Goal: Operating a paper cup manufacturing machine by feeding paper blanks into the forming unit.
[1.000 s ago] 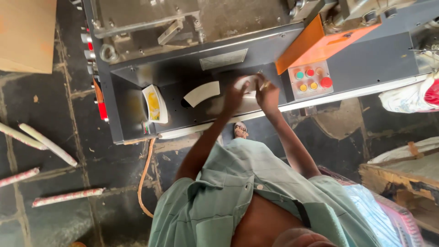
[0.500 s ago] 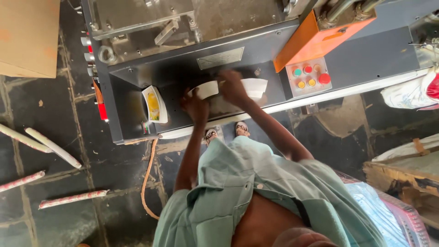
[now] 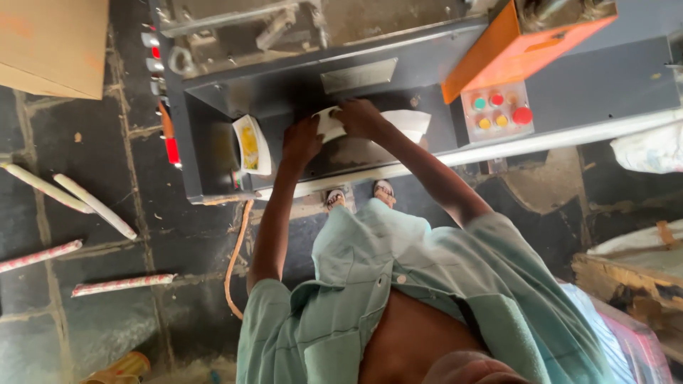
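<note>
Both hands on the white paper sheet [image 3: 398, 124], which lies flat on the dark front ledge of the grey machine [image 3: 605, 78], near the middle of that ledge. Right hand [image 3: 359, 117] covers the sheet's left part, fingers curled over its edge. Left hand [image 3: 300, 142] sits just beside that end, palm down, fingers loosely spread; can't tell if it grips. Button panel [image 3: 498, 112] under the orange cover [image 3: 512, 50], just right of the sheet. White-and-yellow card stack [image 3: 250, 146] at the ledge's left end.

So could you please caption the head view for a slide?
Both hands handle white sheets at a grey machine.
</note>
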